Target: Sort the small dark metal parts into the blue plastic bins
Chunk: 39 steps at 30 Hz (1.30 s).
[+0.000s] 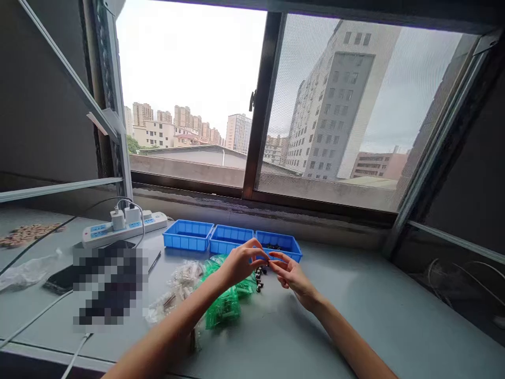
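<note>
My left hand (241, 262) and my right hand (291, 275) meet in the middle, fingertips almost touching around a tiny dark item too small to name. Both hands are pinched, held above the table in front of the blue bins. Just below and behind them lie small black and white parts (259, 279). Green plastic packets (224, 306) are heaped beneath my left hand and forearm. To their left is a pile of clear plastic bags (177, 287), partly hidden by my left forearm.
Three blue bins (187, 242) line the table's back edge; the right one (279, 243) holds dark pieces. A white power strip (125, 230), cables, a blurred dark device (110, 281) and small brown pieces (29, 234) are at the left. A window rises behind.
</note>
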{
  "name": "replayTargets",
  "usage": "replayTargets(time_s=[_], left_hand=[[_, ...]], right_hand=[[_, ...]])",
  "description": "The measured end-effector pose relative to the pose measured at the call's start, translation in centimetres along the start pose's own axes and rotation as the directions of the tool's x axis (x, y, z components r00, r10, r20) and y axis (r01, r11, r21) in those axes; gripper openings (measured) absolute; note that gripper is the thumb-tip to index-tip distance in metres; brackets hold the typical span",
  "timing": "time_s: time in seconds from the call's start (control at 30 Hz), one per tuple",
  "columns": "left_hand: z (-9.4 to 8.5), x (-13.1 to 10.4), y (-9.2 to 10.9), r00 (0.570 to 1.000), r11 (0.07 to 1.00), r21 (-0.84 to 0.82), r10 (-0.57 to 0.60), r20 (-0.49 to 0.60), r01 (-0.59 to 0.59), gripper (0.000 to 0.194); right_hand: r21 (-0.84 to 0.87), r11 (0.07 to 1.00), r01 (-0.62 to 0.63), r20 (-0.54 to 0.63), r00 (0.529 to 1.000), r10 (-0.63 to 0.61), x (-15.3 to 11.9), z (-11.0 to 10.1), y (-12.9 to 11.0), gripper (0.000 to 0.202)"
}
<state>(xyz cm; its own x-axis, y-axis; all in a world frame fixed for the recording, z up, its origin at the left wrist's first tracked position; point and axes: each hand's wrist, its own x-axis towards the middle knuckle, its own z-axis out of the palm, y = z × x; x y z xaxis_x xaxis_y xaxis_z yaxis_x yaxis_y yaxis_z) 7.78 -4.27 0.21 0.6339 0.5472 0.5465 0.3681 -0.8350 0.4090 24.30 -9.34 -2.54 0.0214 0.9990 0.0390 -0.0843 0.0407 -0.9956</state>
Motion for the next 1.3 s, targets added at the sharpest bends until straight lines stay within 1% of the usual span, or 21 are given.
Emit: replayTargets(time_s=[0.17,0.27,0.37,0.43,0.5,0.53,0.6,0.63,0.7,0.73,0.77,0.8,0.83,0.87,0.93,1.0,1.03,1.1,1.2,1.23,1.3], left_hand=[[0.0,-0.1,-0.1,1.000,0.999,-0.029,-0.021,-0.012,0.020,0.009],[-0.2,0.0,-0.1,0.999,0.999,-0.022,-0.032,-0.019,0.031,0.010],[-0.3,0.0,0.0,0.999,0.998,0.008,-0.055,-0.001,0.055,0.012],[-0.4,0.0,0.2,0.996,0.996,0.048,-0.083,0.041,0.081,0.017],[-0.4,-0.1,0.3,0.986,0.990,0.101,-0.115,0.120,0.103,0.022],[-0.4,-0.1,0.3,0.977,0.986,0.129,-0.130,0.167,0.109,0.022],[-0.4,-0.1,0.4,0.957,0.978,0.179,-0.147,0.249,0.104,0.013],[-0.4,-0.1,0.4,0.950,0.974,0.199,-0.157,0.270,0.105,0.011],[-0.4,0.1,0.5,0.949,0.969,0.221,-0.170,0.267,0.111,0.012],[-0.4,0.2,0.5,0.953,0.967,0.225,-0.174,0.248,0.118,0.014],[-0.4,0.2,0.6,0.955,0.966,0.225,-0.178,0.237,0.124,0.020],[-0.4,0.3,0.7,0.956,0.967,0.220,-0.182,0.229,0.132,0.028],[-0.4,0.4,0.8,0.955,0.964,0.220,-0.200,0.220,0.151,0.037],[-0.4,0.4,0.9,0.953,0.964,0.219,-0.201,0.227,0.152,0.042],[-0.4,0.5,1.1,0.954,0.963,0.238,-0.183,0.239,0.125,0.043],[-0.4,0.4,1.2,0.954,0.960,0.270,-0.151,0.259,0.079,0.045],[-0.4,0.4,1.3,0.954,0.956,0.289,-0.140,0.267,0.060,0.046],[-0.4,0.3,1.4,0.954,0.943,0.330,-0.133,0.269,0.038,0.048],[-0.3,0.3,1.6,0.957,0.915,0.402,-0.145,0.252,0.033,0.048],[-0.3,0.2,1.7,0.958,0.906,0.422,-0.149,0.246,0.033,0.047],[-0.2,0.3,1.7,0.961,0.892,0.451,-0.154,0.229,0.035,0.047]], right_hand=[[0.068,0.997,-0.020,-0.021,1.000,0.022,0.1,0.5,-0.3,0.064],[0.099,0.995,-0.002,-0.018,1.000,0.004,-0.1,1.0,-0.7,0.058],[0.132,0.991,0.006,-0.047,0.999,0.000,-0.2,1.1,-0.8,0.051],[0.139,0.990,0.004,-0.074,0.997,0.007,-0.2,0.8,-0.8,0.045],[0.127,0.992,0.012,-0.091,0.996,-0.001,0.0,0.3,-0.8,0.040],[0.117,0.993,0.029,-0.098,0.995,-0.018,0.1,0.0,-0.8,0.038],[0.080,0.995,0.055,-0.117,0.992,-0.046,0.4,-0.8,-0.7,0.038],[0.051,0.997,0.063,-0.128,0.990,-0.057,0.6,-1.2,-0.7,0.038],[-0.022,0.997,0.080,-0.180,0.980,-0.083,0.8,-1.9,-0.5,0.037],[-0.077,0.993,0.095,-0.206,0.972,-0.109,0.8,-2.2,-0.5,0.038],[-0.142,0.982,0.127,-0.255,0.954,-0.160,0.8,-2.5,-0.5,0.040],[-0.209,0.965,0.156,-0.293,0.932,-0.214,0.8,-2.7,-0.4,0.042],[-0.246,0.955,0.163,-0.320,0.917,-0.239,0.6,-2.8,-0.4,0.043],[-0.287,0.942,0.171,-0.338,0.903,-0.267,0.5,-2.8,-0.5,0.043],[-0.458,0.862,0.217,-0.319,0.865,-0.387,0.2,-2.8,-0.6,0.040],[-0.565,0.785,0.255,-0.279,0.836,-0.472,0.0,-2.7,-0.6,0.037],[-0.593,0.762,0.261,-0.270,0.827,-0.493,-0.1,-2.7,-0.6,0.036],[-0.619,0.745,0.249,-0.293,0.807,-0.513,0.1,-2.7,-0.6,0.036],[-0.606,0.768,0.205,-0.388,0.767,-0.511,0.4,-3.0,-0.8,0.039],[-0.583,0.787,0.201,-0.405,0.768,-0.496,0.5,-3.1,-0.9,0.042],[-0.517,0.830,0.209,-0.385,0.809,-0.444,0.6,-3.2,-1.4,0.050]])
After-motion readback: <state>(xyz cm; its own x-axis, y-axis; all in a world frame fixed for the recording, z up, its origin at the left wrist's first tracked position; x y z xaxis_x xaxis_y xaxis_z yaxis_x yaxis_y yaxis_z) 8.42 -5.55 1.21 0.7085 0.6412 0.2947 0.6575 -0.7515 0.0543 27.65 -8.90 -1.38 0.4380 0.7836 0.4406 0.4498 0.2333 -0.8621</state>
